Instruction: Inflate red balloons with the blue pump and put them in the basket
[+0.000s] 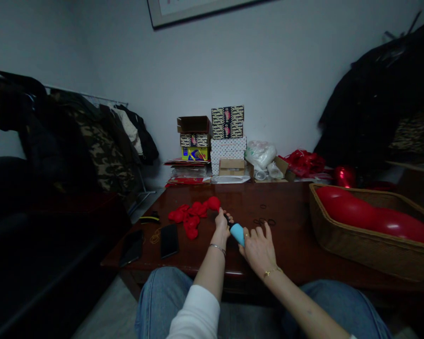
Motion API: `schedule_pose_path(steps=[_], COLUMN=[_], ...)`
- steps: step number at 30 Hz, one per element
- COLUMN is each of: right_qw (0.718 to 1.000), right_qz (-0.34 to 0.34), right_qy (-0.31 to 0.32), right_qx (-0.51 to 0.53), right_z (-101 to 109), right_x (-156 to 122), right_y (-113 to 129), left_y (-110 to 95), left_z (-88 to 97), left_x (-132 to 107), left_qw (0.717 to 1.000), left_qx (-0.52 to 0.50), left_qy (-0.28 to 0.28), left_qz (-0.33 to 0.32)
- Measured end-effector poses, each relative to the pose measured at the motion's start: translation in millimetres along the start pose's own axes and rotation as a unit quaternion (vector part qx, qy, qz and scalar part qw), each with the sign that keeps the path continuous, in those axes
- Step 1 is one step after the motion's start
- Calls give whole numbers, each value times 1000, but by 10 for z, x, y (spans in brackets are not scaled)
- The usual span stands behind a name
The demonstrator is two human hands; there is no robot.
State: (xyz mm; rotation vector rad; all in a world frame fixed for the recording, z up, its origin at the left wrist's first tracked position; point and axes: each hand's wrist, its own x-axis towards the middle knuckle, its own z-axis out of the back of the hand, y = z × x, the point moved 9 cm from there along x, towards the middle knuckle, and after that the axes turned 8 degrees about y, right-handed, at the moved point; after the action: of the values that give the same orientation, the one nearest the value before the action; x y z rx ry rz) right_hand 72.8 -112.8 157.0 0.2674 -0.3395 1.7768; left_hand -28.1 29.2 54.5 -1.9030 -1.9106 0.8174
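Note:
My left hand point(222, 223) is closed around the neck of a small red balloon point(214, 203), holding it at the black nozzle of a light blue pump point(236, 233). My right hand point(258, 245) grips the pump's blue body, with some fingers stretched out over the dark wooden table point(289, 235). A pile of limp red balloons point(189, 215) lies just left of my left hand. Several small black rubber rings point(265, 220) lie on the table beyond my right hand.
Two dark phones point(169, 240) lie at the table's left end. A wicker basket point(353, 245) with inflated red balloons point(371, 214) stands at the right. Stacked boxes point(228, 136) and bags line the far edge. Jackets hang on a rack at left.

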Motion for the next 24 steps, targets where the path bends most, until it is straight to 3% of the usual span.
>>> schedule_pose_path(steps=[8,15,24], right_qw=[1000,1000,999], right_qz=[18,27,34], right_qy=[-2,-6,-5], right_qx=[-8,-15,-31], right_z=[21,124,96], right_x=[-255,-490,-421], right_y=[-68,-145,-99], left_y=[-88,-287,-169], left_z=[125,86,126], left_x=[76,61,60], left_qw=[999,999,997], left_qx=[-23,-40,-67], left_qy=[-32,-22,-22], left_qz=[-23,-22,-11])
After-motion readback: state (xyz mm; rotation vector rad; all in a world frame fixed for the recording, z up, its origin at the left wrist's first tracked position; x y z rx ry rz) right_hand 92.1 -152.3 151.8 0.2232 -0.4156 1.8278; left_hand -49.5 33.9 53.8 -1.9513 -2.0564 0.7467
